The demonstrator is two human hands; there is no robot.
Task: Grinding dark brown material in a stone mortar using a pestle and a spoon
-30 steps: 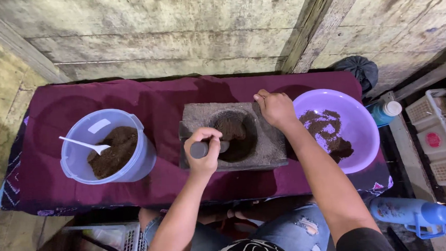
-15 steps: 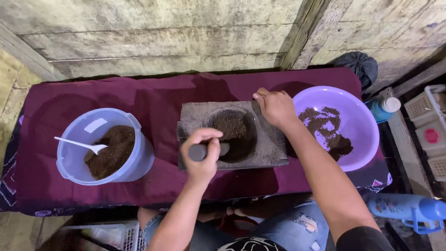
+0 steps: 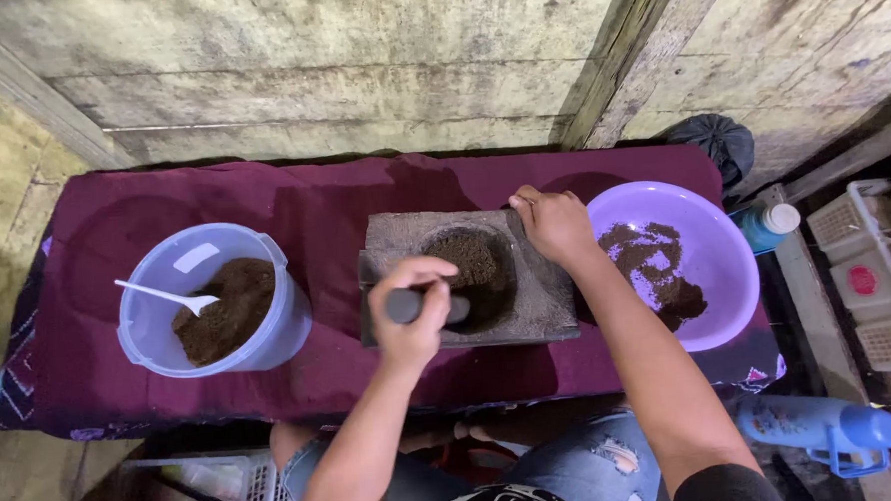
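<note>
Your left hand [image 3: 411, 317] had its fingers closed around a dark pestle [image 3: 408, 305], which lay nearly level with its far end dipping into the hollow of the grey stone mortar [image 3: 467, 280]. That square slab sat at the middle of the desk [image 3: 323, 201], on the maroon cloth, with a mound of dark brown ground stuff [image 3: 466, 258] piled in its bowl. Your right hand [image 3: 555, 226] rested on the slab's upper right corner, fingers curled over the edge and holding it, not wrapped around anything loose.

Just right of the mortar stood a purple basin [image 3: 712, 269] with smears and a clump of the same brown stuff inside. Well to the left was a pale blue tub [image 3: 212, 301] partly filled with brown powder, a white spoon [image 3: 162, 296] lying across it. A blue bottle [image 3: 819, 427] lay on the floor at lower right, beside your knee.
</note>
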